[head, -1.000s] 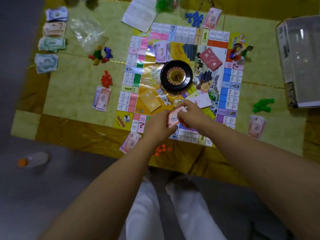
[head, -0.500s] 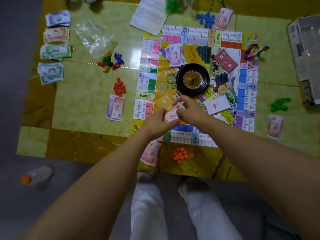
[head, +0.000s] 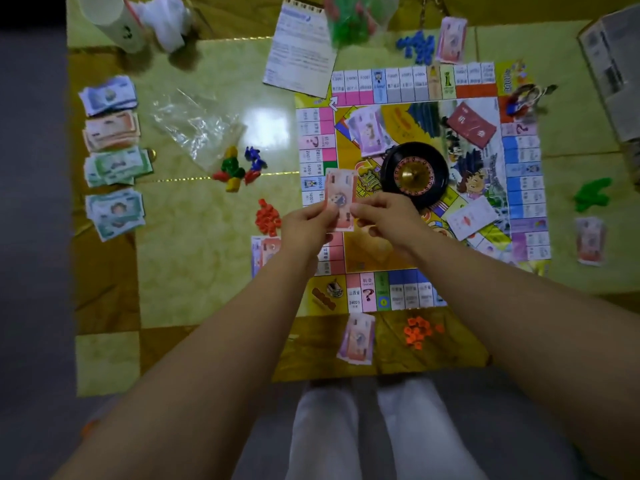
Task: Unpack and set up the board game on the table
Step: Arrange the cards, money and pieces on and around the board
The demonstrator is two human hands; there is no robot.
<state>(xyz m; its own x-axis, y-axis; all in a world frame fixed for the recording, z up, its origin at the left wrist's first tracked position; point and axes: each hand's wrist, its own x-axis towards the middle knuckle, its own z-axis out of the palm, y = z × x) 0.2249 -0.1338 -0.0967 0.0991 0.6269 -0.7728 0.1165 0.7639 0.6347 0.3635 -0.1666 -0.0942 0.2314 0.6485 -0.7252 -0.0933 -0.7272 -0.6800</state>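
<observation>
Glossy table; clear crinkled plastic bag.

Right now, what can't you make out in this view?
Head view only:
- Paper money pinched by left hand and right hand: number of notes unclear, fingers cover the lower edge.
- Game board print: too small, blurred.
- Box: cut off by the right edge.
- Green pieces at top: motion-blurred.

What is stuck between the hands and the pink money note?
Nothing visible. The left hand and the right hand both pinch the pink money note over the game board. The roulette wheel sits just beyond, not between.
</observation>
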